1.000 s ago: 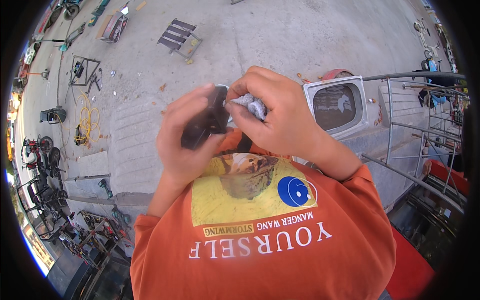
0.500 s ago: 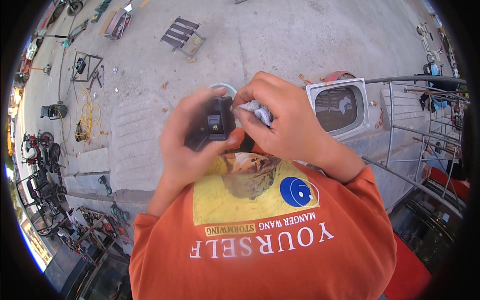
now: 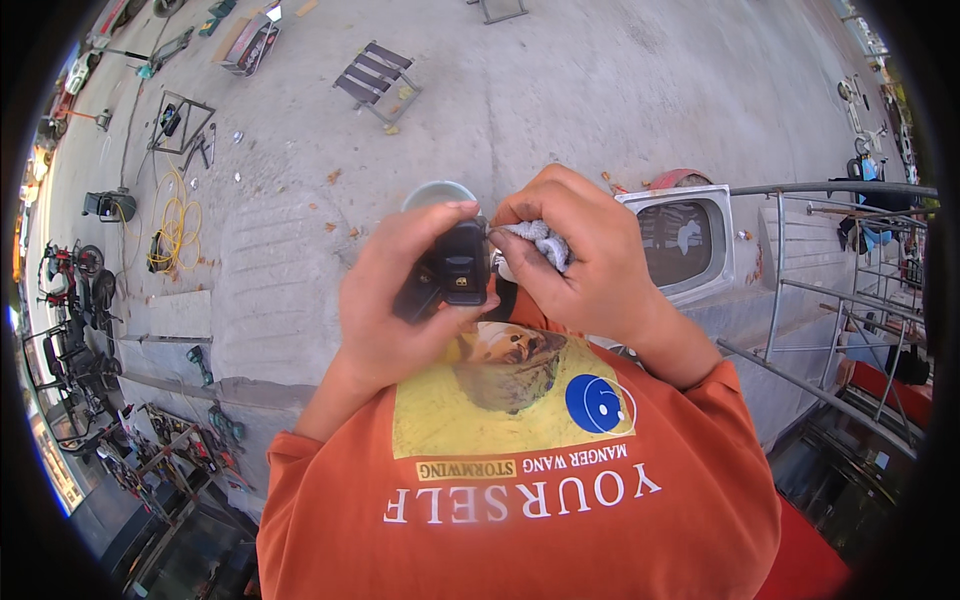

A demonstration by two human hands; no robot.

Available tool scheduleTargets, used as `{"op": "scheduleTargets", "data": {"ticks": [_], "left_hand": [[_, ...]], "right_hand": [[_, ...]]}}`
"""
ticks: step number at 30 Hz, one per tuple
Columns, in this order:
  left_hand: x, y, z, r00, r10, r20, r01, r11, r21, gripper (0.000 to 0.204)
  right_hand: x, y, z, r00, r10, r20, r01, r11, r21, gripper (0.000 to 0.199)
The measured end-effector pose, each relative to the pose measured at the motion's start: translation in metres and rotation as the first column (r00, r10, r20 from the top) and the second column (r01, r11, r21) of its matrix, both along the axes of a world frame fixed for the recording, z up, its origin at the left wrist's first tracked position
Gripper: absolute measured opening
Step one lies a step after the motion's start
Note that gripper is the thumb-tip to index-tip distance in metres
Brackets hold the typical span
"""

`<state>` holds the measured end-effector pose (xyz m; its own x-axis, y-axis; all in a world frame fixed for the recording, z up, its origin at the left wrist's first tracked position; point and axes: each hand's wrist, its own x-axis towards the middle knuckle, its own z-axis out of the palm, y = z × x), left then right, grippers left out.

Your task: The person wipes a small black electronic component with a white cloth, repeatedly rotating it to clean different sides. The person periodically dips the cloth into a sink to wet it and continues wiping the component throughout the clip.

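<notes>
The left hand (image 3: pixel 385 275) is closed around one black part (image 3: pixel 461 262), smooth hard plastic and boxy, its thumb on the near side and fingers on the far side. The part sits in front of the chest; its button face looks up, the long axis of that face running away from the body, while a second dark section slants down leftward into the palm, its end hidden. At its right edge, the right hand (image 3: pixel 590 255) pinches one crumpled cloth (image 3: pixel 545 240), grey-white and nubbly, between thumb and forefinger; whether the cloth touches the plastic cannot be told. Just beyond the grip shows the round, pale rim of one bucket (image 3: pixel 425 192). To the grip's right stands one rounded-square metal basin (image 3: pixel 722 235) of dark liquid, then a rack (image 3: pixel 780 270) of steel tubes. Farther ahead, leftward, is one slatted stool (image 3: pixel 372 75) on rough concrete (image 3: pixel 600 80); well left lies one coiled yellow cable (image 3: pixel 180 235).
</notes>
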<state>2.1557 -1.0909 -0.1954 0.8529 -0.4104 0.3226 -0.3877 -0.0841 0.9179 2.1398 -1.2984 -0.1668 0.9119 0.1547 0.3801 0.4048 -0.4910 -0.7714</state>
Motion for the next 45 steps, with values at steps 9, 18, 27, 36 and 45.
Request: {"op": "scheduleTargets", "data": {"ticks": [9,18,27,36,45], "left_hand": [[-0.004,-0.001,0.001,0.999,-0.003,-0.032,0.003,1.0,-0.025,0.069],[-0.001,-0.002,0.006,0.995,-0.018,0.102,0.012,0.998,0.058,0.069],[0.001,-0.001,0.004,0.98,-0.044,0.194,0.029,0.997,0.077,0.079],[-0.002,0.005,-0.002,0.979,-0.147,-0.144,0.121,0.977,-0.175,0.081],[-0.004,0.006,0.001,0.907,-0.226,-0.355,0.109,0.941,-0.321,0.078]], "right_hand": [[-0.003,-0.001,0.002,1.0,0.012,0.001,-0.012,1.0,-0.024,0.021],[-0.004,-0.003,-0.002,1.0,0.021,-0.017,-0.021,1.0,-0.014,0.022],[-0.001,-0.003,0.0,0.999,0.036,-0.034,-0.037,0.999,-0.007,0.021],[-0.002,-0.001,0.009,0.999,0.046,0.007,-0.045,0.997,-0.061,0.021],[0.002,-0.002,0.013,0.996,0.069,0.056,-0.063,0.993,-0.105,0.019]]}}
